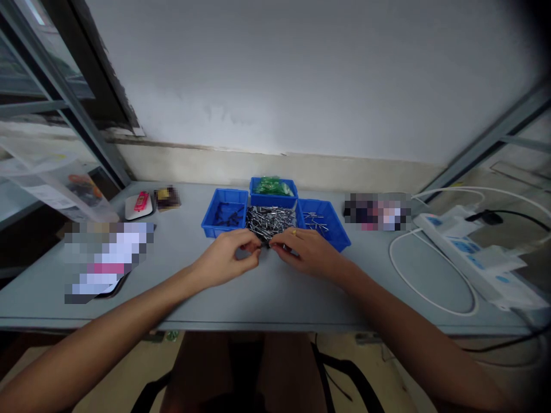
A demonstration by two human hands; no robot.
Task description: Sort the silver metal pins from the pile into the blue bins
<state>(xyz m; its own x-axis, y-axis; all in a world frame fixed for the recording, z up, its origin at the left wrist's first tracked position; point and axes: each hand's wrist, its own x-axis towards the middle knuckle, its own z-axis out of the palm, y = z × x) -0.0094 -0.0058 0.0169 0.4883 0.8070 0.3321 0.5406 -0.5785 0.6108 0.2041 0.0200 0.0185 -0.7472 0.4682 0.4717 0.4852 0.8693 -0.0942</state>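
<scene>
Close together at the front of a loose pile of thin metal pins (272,219), both hands have their fingers drawn in. My left hand (226,258) pinches with thumb and forefinger. My right hand (307,249), with a ring on one finger, is also closed in a pinch. Something small and dark shows between the fingertips, too little of it to name. Around the pile stand a left blue bin (210,229) with small dark pieces, a right blue bin (338,232) with several metal pins, and a back blue bin (275,201) holding a green plastic bag (272,186).
A power strip (482,264) with plugs and a looping white cable (430,304) lies at the right. On the left are a blurred phone-like device (112,287), a small white scale-like pad (136,212) with a pink item (142,201), and a clear plastic container (55,183). A wall (284,86) rises behind.
</scene>
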